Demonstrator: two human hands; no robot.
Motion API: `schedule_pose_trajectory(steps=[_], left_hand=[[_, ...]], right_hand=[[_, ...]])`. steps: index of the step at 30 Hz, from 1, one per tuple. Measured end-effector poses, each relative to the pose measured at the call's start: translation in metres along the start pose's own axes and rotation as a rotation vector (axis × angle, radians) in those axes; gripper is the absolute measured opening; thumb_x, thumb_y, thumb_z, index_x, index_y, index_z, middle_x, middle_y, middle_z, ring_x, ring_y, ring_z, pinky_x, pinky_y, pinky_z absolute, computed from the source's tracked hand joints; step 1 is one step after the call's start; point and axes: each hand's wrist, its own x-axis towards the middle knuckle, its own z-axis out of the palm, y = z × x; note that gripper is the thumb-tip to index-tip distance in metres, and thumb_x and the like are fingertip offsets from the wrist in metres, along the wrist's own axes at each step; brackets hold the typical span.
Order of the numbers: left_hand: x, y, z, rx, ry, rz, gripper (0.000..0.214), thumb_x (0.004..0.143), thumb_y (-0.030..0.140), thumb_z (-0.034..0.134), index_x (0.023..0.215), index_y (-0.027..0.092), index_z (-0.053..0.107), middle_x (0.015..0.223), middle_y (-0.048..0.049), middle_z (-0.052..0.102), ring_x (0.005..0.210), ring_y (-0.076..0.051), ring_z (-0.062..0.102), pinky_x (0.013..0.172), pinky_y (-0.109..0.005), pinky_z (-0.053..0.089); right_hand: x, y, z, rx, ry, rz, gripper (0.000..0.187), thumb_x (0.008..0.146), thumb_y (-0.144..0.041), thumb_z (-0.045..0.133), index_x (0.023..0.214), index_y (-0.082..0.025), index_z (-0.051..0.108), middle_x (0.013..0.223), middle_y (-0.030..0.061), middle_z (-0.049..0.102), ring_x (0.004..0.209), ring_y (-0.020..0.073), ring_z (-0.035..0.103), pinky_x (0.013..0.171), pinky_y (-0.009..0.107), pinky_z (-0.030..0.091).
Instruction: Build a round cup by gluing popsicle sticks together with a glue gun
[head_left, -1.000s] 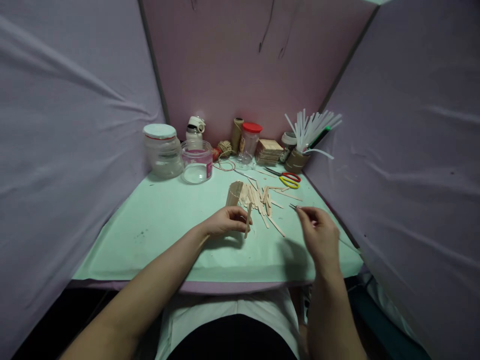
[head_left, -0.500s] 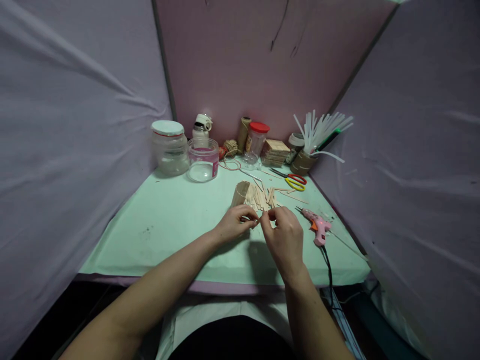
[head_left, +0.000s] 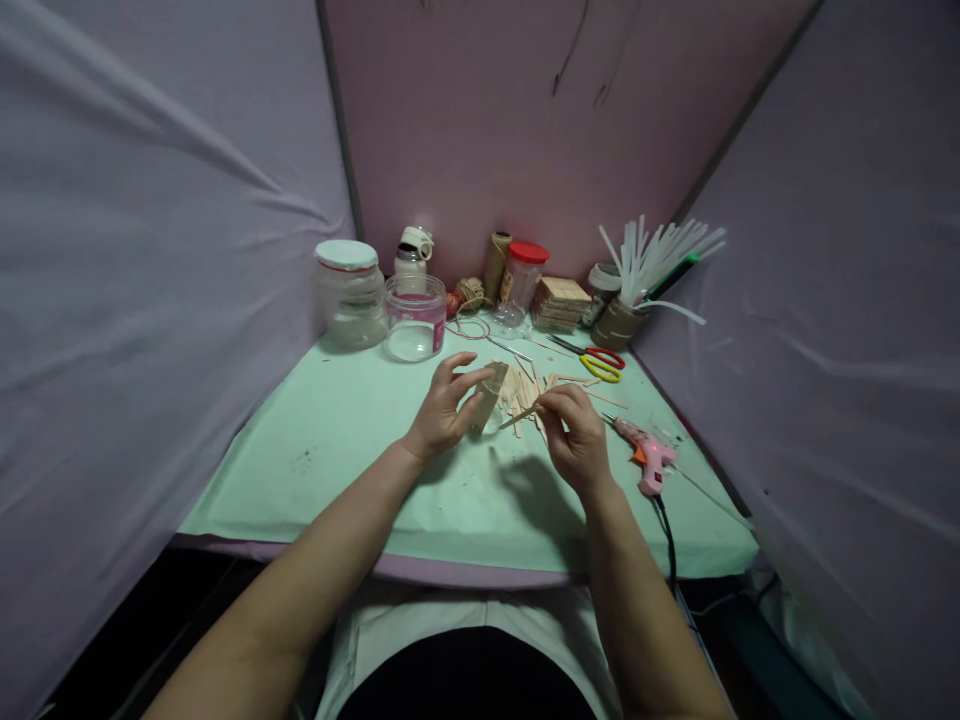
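My left hand [head_left: 444,410] has its fingers spread, with the fingertips at the left side of a container with wooden walls [head_left: 490,400] that lies tilted on the table. Whether the fingers touch it I cannot tell. In a pinch between thumb and fingers, my right hand [head_left: 576,437] has a thin wooden craft stick [head_left: 517,417], its free end pointing left toward the container's base. Behind that stick lies a loose pile of pale craft sticks [head_left: 525,388], partly covered by my right hand.
A pink glue gun [head_left: 651,460] with a black cord lies at the right. Red-and-yellow scissors [head_left: 604,363] lie behind it. Along the back stand a lidded jar [head_left: 349,300], an open tub [head_left: 415,335], a red-lidded jar [head_left: 521,285], wooden squares [head_left: 561,305] and a pot of glue sticks [head_left: 619,325].
My left hand has come away from my right and opened beside the container. My right hand has moved slightly right and up, with the craft stick now showing. The view has shifted a little.
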Motion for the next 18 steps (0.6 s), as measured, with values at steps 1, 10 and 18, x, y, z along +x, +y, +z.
schedule_pose_trajectory(steps=[1, 10, 18], left_hand=[[0.0, -0.003, 0.001, -0.004, -0.051, -0.012, 0.033, 0.092, 0.023, 0.049, 0.123, 0.024, 0.057, 0.138, -0.011, 0.042, 0.132, -0.024, 0.042, 0.109, -0.045, 0.041], [-0.001, -0.007, 0.007, -0.105, -0.188, -0.012, 0.043, 0.081, 0.007, 0.04, 0.117, 0.019, 0.061, 0.143, -0.0106, 0.04, 0.137, -0.024, 0.039, 0.116, -0.044, 0.035], [0.0, -0.005, 0.006, -0.105, -0.18, -0.016, 0.042, 0.08, 0.006, 0.042, 0.115, 0.021, 0.062, 0.138, -0.0095, 0.047, 0.133, -0.024, 0.045, 0.114, -0.048, 0.037]], right_hand=[[-0.001, 0.005, 0.006, 0.011, -0.001, -0.012, 0.013, 0.094, -0.021, 0.051, 0.089, -0.022, 0.062, 0.085, 0.0048, 0.056, 0.081, 0.0188, 0.055, 0.072, 0.034, 0.047], [-0.009, 0.021, 0.03, 0.025, -0.013, -0.1, 0.012, 0.093, -0.021, 0.054, 0.092, -0.023, 0.066, 0.083, 0.0037, 0.052, 0.079, 0.0181, 0.052, 0.07, 0.033, 0.046], [-0.008, 0.023, 0.038, 0.012, -0.056, -0.078, 0.014, 0.093, -0.022, 0.054, 0.09, -0.023, 0.067, 0.083, 0.0039, 0.053, 0.079, 0.0181, 0.052, 0.07, 0.033, 0.046]])
